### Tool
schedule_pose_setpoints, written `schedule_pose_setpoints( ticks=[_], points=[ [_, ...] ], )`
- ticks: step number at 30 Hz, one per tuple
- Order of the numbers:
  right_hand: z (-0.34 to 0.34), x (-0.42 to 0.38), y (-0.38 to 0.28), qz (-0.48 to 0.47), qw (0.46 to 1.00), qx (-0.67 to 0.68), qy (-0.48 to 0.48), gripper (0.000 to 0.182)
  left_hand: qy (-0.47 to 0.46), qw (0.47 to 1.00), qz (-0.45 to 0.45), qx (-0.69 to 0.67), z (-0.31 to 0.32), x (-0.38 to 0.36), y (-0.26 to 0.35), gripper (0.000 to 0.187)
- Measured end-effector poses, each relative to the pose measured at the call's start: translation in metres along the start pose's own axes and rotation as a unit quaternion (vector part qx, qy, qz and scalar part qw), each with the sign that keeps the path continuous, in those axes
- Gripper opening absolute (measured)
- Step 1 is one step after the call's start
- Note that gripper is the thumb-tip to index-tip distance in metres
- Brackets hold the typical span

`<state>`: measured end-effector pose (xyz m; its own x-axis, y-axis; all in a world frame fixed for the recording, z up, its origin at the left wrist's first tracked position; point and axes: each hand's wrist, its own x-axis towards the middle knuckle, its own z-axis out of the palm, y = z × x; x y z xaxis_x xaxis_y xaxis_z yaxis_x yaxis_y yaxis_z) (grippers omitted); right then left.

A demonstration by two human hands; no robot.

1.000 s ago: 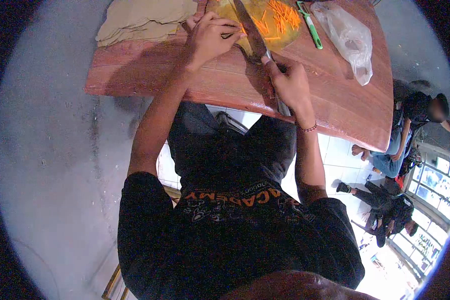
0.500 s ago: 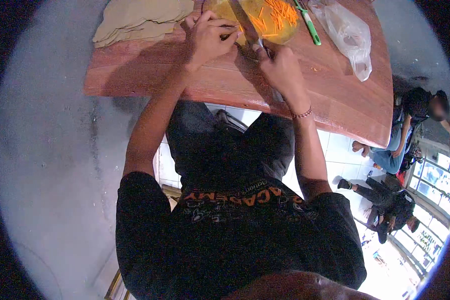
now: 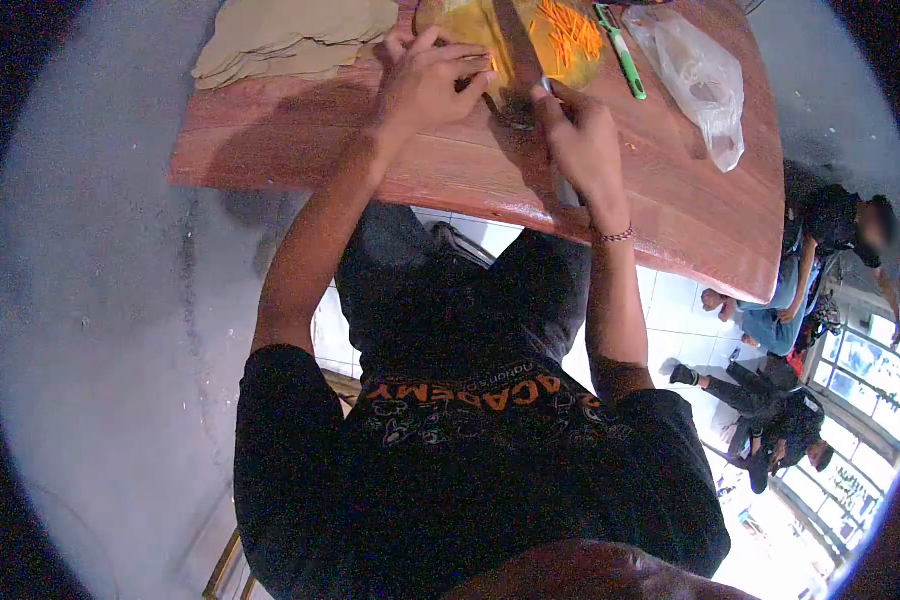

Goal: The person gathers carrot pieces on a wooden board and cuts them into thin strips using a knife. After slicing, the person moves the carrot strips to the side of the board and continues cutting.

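Observation:
A knife (image 3: 518, 42) is gripped in my right hand (image 3: 585, 140), its blade pointing away over a yellowish round board (image 3: 457, 22). Thin orange strips (image 3: 570, 32) lie heaped on the board to the right of the blade. My left hand (image 3: 435, 80) rests at the board's left side with bent fingers close together, near a small orange piece just left of the blade. Whether the fingertips pinch anything is too small to tell.
Flat beige sheets (image 3: 290, 40) lie at the table's left. A green-and-white peeler (image 3: 625, 58) and a clear plastic bag (image 3: 695, 85) lie on the right of the wooden table (image 3: 370, 165). Two people (image 3: 830, 225) are farther off at the right.
My right hand and the knife have shifted slightly right, with the blade now a little apart from my left fingers. My left hand has moved slightly right.

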<state>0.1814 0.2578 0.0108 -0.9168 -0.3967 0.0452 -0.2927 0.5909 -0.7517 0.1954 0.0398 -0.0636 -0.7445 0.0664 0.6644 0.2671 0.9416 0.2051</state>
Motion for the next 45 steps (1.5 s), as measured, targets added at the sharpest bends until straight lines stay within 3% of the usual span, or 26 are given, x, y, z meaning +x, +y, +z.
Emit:
schedule_pose_setpoints(
  ticks=[6, 8, 9, 11, 12, 14, 17, 18, 24, 27, 29, 33, 35, 41, 45],
  points=[
    [-0.013, -0.005, 0.006, 0.013, 0.999, 0.019, 0.046, 0.038, -0.002, 0.999, 0.043, 0.028, -0.006, 0.007, 0.010, 0.026],
    [-0.014, -0.012, 0.002, 0.009, 0.998, 0.030, 0.057, 0.038, 0.047, 0.999, -0.016, -0.007, 0.004, 0.005, -0.010, 0.027],
    [-0.012, -0.017, -0.002, 0.020, 0.999, 0.039, 0.032, 0.038, 0.048, 0.999, -0.014, -0.006, 0.001, 0.008, -0.018, 0.027],
    [-0.005, -0.021, -0.007, 0.031, 0.998, 0.048, 0.009, 0.038, 0.090, 0.988, -0.122, 0.002, -0.002, 0.012, -0.031, 0.025],
    [0.000, -0.022, -0.006, 0.032, 0.999, 0.031, -0.015, 0.037, 0.090, 0.989, -0.121, 0.003, -0.006, 0.018, -0.034, 0.025],
    [0.007, -0.021, -0.002, 0.013, 0.999, 0.003, -0.029, 0.036, -0.020, 0.969, -0.215, 0.123, -0.016, 0.031, -0.041, 0.022],
    [-0.007, -0.013, -0.004, 0.055, 0.998, 0.006, -0.015, 0.034, -0.050, 0.973, -0.168, 0.153, -0.016, 0.054, -0.056, 0.022],
    [-0.007, -0.003, 0.016, 0.010, 1.000, -0.008, 0.001, 0.036, -0.050, 0.972, -0.167, 0.155, -0.020, 0.061, -0.053, 0.022],
    [-0.027, 0.013, 0.028, 0.035, 0.998, -0.007, 0.044, 0.040, -0.094, 0.970, -0.159, 0.159, -0.010, 0.090, -0.053, 0.033],
    [-0.026, 0.013, 0.030, 0.025, 0.998, 0.001, 0.054, 0.039, -0.157, 0.975, -0.132, 0.084, 0.006, 0.098, -0.071, 0.031],
    [-0.026, 0.011, 0.031, 0.029, 0.998, 0.008, 0.054, 0.039, -0.223, 0.973, 0.016, 0.055, 0.039, 0.101, -0.109, 0.031],
    [-0.028, 0.004, 0.018, 0.050, 0.997, 0.048, 0.041, 0.034, -0.246, 0.969, -0.013, 0.035, 0.023, 0.122, -0.089, 0.034],
    [-0.026, 0.003, 0.019, 0.069, 0.996, 0.047, 0.040, 0.034, -0.338, 0.933, -0.057, 0.107, -0.004, 0.134, -0.060, 0.038],
    [-0.026, 0.001, 0.017, 0.032, 0.997, 0.069, 0.033, 0.033, -0.294, 0.946, 0.009, 0.135, 0.028, 0.122, -0.082, 0.042],
    [-0.027, 0.001, 0.014, 0.056, 0.997, 0.038, 0.028, 0.033, -0.328, 0.931, 0.016, 0.161, 0.028, 0.124, -0.071, 0.045]
  ],
)
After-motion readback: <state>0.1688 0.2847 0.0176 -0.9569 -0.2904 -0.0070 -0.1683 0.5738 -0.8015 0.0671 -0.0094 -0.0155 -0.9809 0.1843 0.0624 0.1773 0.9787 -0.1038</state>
